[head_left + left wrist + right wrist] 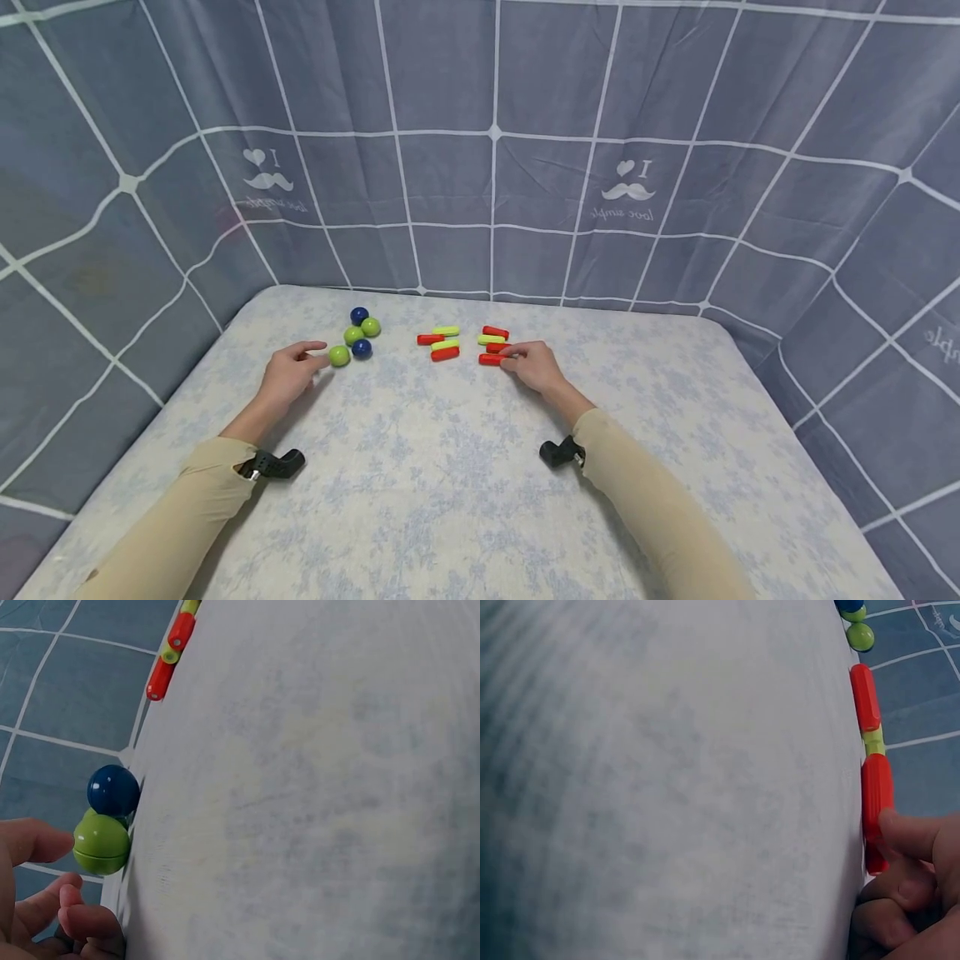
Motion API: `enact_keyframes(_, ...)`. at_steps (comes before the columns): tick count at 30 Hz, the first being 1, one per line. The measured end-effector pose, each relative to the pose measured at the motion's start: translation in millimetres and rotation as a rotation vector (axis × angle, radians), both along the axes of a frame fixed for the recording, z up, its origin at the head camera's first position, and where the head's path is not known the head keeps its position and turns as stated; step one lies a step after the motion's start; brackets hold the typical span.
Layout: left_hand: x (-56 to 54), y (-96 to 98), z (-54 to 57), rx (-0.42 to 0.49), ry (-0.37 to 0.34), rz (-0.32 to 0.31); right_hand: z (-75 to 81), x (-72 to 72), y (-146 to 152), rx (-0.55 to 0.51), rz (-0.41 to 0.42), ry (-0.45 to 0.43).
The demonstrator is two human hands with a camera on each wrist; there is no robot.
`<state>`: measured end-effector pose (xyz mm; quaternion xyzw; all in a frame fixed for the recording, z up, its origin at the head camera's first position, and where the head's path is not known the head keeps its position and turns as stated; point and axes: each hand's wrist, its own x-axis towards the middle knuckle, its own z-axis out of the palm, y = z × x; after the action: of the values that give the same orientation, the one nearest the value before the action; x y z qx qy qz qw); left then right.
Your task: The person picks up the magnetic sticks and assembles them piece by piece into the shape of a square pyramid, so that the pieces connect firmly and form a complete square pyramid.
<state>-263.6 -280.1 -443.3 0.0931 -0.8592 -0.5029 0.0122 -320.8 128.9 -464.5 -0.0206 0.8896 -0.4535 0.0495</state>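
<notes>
Loose balls and short bars, a hand at each cluster.
Blue balls [362, 349] and more green balls [371, 327] crowd beyond the near green ball [339, 356] on the patterned surface [450, 467]; yellow bars [491, 339] lie among the red. The left hand's [291, 372] fingers stand apart, that ball just beside their tips; the right hand's [534, 367] fingers touch the nearest red bar [491, 360], whether pinching cannot be told.
</notes>
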Motion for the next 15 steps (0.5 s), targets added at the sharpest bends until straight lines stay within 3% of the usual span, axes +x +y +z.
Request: enact_keyframes(15, -13.2, 2.9, -4.3, -0.020, -0.027, -0.053, 4.4, 4.5, 1.2, 0.103, 0.074, -0.002)
